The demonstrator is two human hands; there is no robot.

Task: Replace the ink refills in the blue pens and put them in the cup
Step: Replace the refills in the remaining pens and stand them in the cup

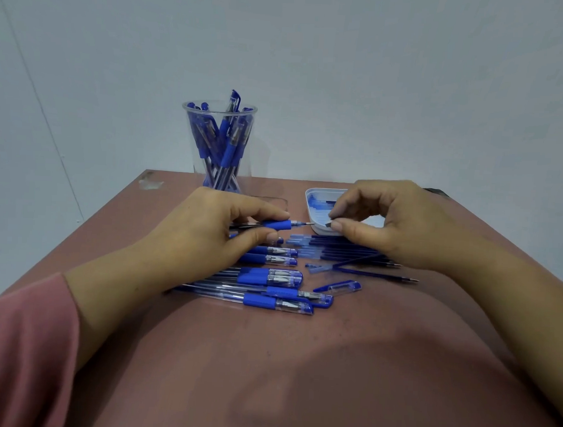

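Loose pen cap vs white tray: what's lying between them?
Head view: a row of blue ink refills lies on the table between the loose pen cap and the white tray, one more askew nearest the cap.

No text, label, brand or number is legible on the pens [271, 279], the cup [193, 135] or the tray [309, 195].
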